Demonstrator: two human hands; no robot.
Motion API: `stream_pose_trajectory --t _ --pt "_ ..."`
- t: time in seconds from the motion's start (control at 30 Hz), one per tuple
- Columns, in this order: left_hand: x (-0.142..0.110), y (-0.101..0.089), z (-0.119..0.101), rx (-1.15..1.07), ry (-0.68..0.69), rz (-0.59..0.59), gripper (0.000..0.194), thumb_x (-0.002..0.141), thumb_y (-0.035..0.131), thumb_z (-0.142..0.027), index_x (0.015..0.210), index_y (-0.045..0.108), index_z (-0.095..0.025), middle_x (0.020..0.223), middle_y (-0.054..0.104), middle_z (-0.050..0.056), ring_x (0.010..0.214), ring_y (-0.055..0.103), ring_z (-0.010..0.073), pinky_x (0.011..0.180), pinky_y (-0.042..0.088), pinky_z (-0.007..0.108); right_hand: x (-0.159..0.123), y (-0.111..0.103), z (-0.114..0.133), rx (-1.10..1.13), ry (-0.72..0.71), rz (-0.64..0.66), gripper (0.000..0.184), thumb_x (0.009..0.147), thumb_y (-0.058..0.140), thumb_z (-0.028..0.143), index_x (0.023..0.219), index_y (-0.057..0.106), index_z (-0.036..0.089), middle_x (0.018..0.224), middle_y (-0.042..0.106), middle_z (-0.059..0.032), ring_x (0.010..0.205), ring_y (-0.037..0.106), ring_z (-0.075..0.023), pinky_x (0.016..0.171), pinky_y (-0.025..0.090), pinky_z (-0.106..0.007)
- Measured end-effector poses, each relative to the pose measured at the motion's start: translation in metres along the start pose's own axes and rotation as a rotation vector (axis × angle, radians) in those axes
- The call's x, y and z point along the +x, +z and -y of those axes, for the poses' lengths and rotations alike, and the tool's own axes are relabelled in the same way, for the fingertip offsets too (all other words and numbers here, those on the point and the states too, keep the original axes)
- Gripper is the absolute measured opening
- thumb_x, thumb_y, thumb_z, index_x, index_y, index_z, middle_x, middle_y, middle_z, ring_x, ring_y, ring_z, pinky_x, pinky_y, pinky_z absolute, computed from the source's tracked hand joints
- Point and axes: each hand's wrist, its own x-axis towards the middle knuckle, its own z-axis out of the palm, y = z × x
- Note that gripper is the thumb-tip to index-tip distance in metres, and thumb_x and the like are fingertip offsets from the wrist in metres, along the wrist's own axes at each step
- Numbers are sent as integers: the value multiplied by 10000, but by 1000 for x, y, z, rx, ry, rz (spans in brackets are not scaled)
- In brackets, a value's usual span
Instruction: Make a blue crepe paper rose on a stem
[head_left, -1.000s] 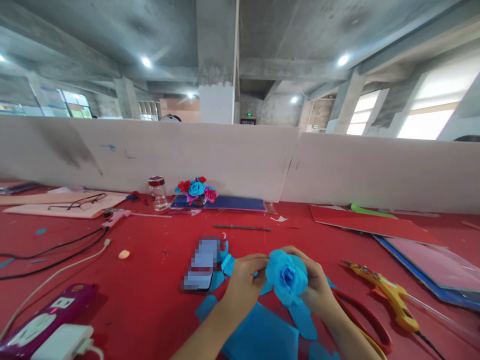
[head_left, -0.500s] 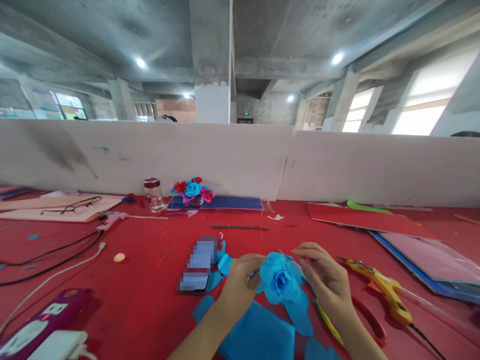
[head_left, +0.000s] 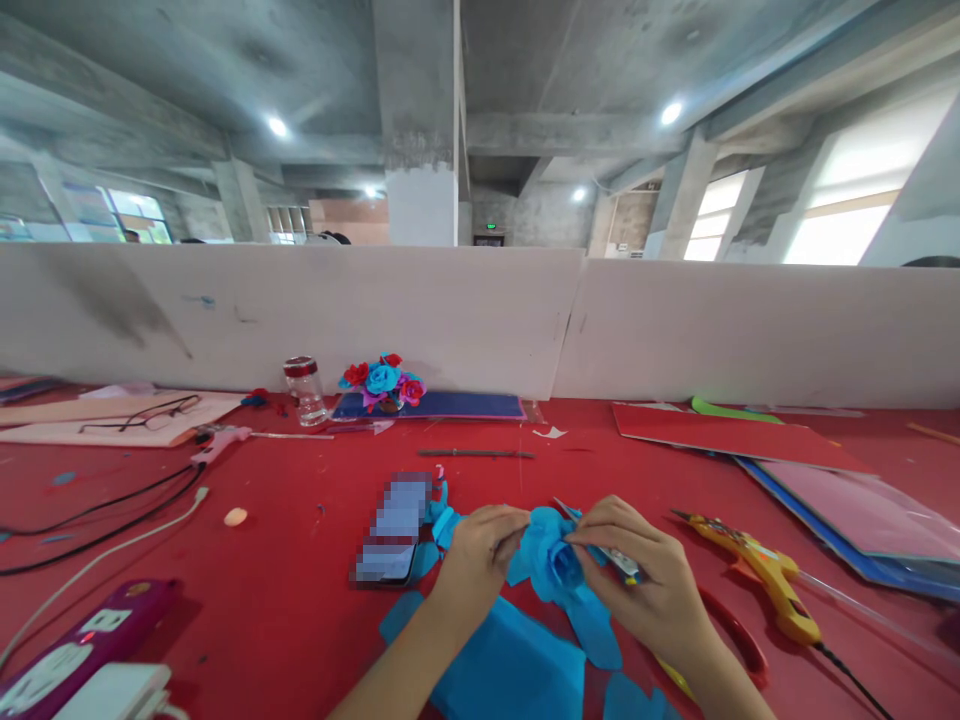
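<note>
A blue paper flower point(head_left: 551, 556) with layered petals is between my hands, facing up and slightly right. My left hand point(head_left: 486, 545) is closed at its left side, thumb and fingers pinching a petal edge. My right hand point(head_left: 637, 565) pinches the petals on the flower's right side with thumb and fingertips. Beneath my right hand lies a pair of scissors point(head_left: 739, 635) with red and yellow handles, mostly covered by the hand. A blue paper sheet point(head_left: 517, 665) and loose blue petals point(head_left: 634, 695) lie below the flower on the red table.
A phone point(head_left: 394, 530) lies left of my hands. At right are a yellow glue gun point(head_left: 757, 570) and coloured sheets point(head_left: 840, 510). Farther back stand a glass jar point(head_left: 306, 392) and a small flower arrangement point(head_left: 384, 382). A purple power strip point(head_left: 90, 645) is at lower left.
My right hand has moved left onto the flower and its fingers now pinch the petals. The flower has tilted a little to the right. My left hand stays on its left side.
</note>
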Motion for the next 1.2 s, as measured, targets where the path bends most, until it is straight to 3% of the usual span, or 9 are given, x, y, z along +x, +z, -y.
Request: stream_pose_trajectory --t 0.2,0.37,0.47,0.6,0.7,0.8,0.97,1.2 --pt "1 -3 -5 -108 -39 67 231 851 433 -218 900 658 -200 845 665 53 768 590 154 733 459 276 0 2 -3 229 297 73 128 783 551 263 687 596 193 635 551 -24 584 501 -143 549 431 -268" --pt "3 -1 -6 -185 -79 11 217 829 446 -200 760 649 -171 730 634 26 684 566 136 673 449 246 -4 8 -12 448 527 -18 199 777 556 354 691 590 179 642 522 -7 580 472 -120 523 391 -232" --pt "1 2 0 -169 -115 -12 234 797 435 -142 607 573 -147 598 542 -6 580 489 109 554 408 209 -8 13 -22 524 632 -96 188 764 567 372 752 587 185 670 526 -6 575 477 -119 515 391 -228" --pt "-1 3 6 -59 -181 -55 233 760 431 -110 534 468 -156 516 423 -40 494 352 82 466 326 194 -10 20 -36 408 567 -23 210 745 576 360 858 597 185 768 555 -36 674 508 -154 593 426 -260" --pt "0 2 5 -55 -179 -30 232 773 415 -110 555 473 -166 525 445 -34 540 405 101 535 371 213 -10 25 -38 268 417 104 189 727 592 283 895 627 201 819 549 -32 663 475 -139 613 419 -260" --pt "2 1 -2 -87 -98 55 216 776 401 -94 616 520 -176 580 515 -12 640 478 134 659 419 253 -10 28 -33 267 339 162 101 734 578 230 797 653 205 780 530 -23 678 467 -141 611 408 -253" --pt "3 2 -14 -108 -53 157 256 820 369 -112 740 603 -179 742 597 27 713 504 146 723 420 270 -12 31 -30 321 374 117 146 755 574 267 648 628 183 690 511 -6 631 457 -134 582 405 -248" --pt "0 7 -15 -139 -166 132 198 829 456 -215 798 646 -171 671 580 14 666 508 138 637 412 238 -12 29 -30 447 438 7 117 738 616 305 761 633 192 729 557 -18 675 514 -151 635 444 -273"
